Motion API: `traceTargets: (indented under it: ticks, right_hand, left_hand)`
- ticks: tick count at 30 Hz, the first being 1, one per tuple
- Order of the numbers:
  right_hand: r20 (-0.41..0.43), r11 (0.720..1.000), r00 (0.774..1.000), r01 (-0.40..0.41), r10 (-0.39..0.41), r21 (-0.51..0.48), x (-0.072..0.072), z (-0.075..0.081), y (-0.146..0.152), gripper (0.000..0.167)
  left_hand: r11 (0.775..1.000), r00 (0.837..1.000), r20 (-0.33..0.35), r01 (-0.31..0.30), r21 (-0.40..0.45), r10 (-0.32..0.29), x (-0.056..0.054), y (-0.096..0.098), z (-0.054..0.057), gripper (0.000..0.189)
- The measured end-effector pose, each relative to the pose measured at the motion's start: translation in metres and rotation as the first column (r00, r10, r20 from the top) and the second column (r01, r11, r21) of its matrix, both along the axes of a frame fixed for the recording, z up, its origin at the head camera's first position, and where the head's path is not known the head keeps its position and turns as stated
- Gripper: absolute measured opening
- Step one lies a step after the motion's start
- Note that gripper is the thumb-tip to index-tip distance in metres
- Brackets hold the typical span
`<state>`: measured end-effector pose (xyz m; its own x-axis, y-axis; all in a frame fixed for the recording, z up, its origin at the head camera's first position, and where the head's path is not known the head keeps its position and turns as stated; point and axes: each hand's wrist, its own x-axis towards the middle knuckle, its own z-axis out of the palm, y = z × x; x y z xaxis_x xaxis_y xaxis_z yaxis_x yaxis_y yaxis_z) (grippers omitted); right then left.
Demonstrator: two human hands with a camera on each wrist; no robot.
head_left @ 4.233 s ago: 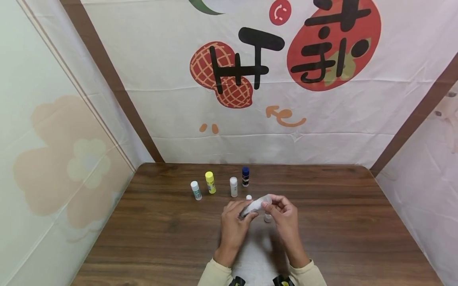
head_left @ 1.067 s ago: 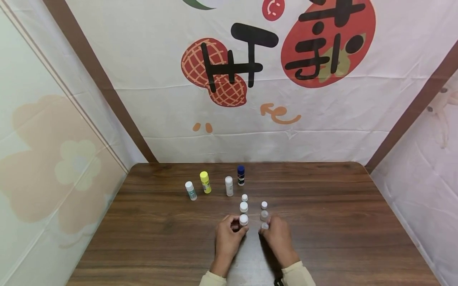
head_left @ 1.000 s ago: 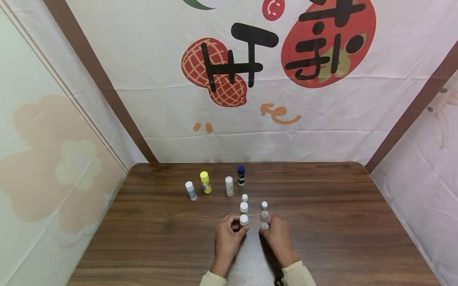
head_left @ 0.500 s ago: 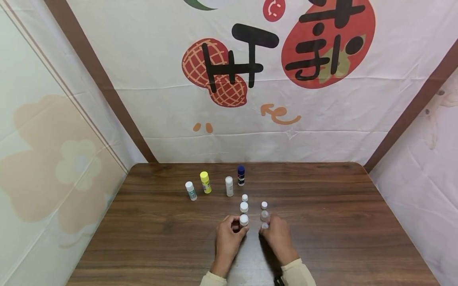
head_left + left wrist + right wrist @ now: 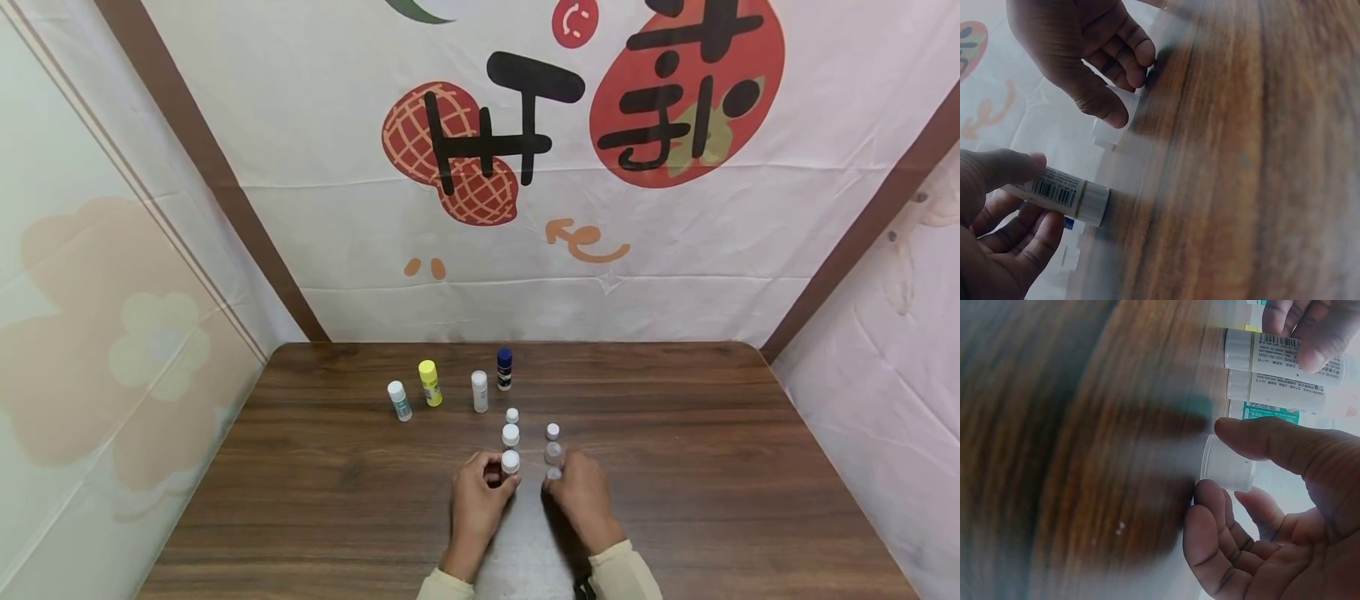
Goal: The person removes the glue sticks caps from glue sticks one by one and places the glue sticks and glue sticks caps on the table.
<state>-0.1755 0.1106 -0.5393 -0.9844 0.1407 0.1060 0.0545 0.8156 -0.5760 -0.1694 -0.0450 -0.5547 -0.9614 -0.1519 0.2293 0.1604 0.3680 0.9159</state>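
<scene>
My left hand (image 5: 477, 497) pinches a white glue stick (image 5: 1060, 189) between thumb and fingers; it stands upright on the table, barcode label showing in the left wrist view. To the right, my right hand (image 5: 587, 497) holds a translucent white cap (image 5: 1227, 465) at the table surface, thumb on one side and fingertips on the other. Beyond the held stick, two more white-topped glue sticks, the nearer one (image 5: 510, 435) and a smaller one (image 5: 512, 415), form a column with it. A clear cap (image 5: 553, 452) and a small white cap (image 5: 552, 431) line up beyond my right hand.
Further back stand a white-and-teal glue stick (image 5: 400, 401), a yellow one (image 5: 430, 383), a white one (image 5: 480, 392) and a dark blue one (image 5: 505, 369). A printed cloth (image 5: 360, 242) hangs behind the wooden table (image 5: 697, 467).
About four seconds ago both hands held a whitish glue stick together above the table; now stick and cap are apart, lowered to the table in separate hands. Over the last second the hands keep still.
</scene>
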Motion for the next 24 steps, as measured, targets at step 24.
traceTargets:
  ticks: [24]
  right_hand:
    - [0.019,1.0,1.0,-0.003,0.004,-0.027,0.0018,0.0012,-0.0011,0.026]
  left_hand:
    - [1.0,1.0,0.012,0.022,0.002,-0.022,-0.0001,-0.002,-0.0002,0.031]
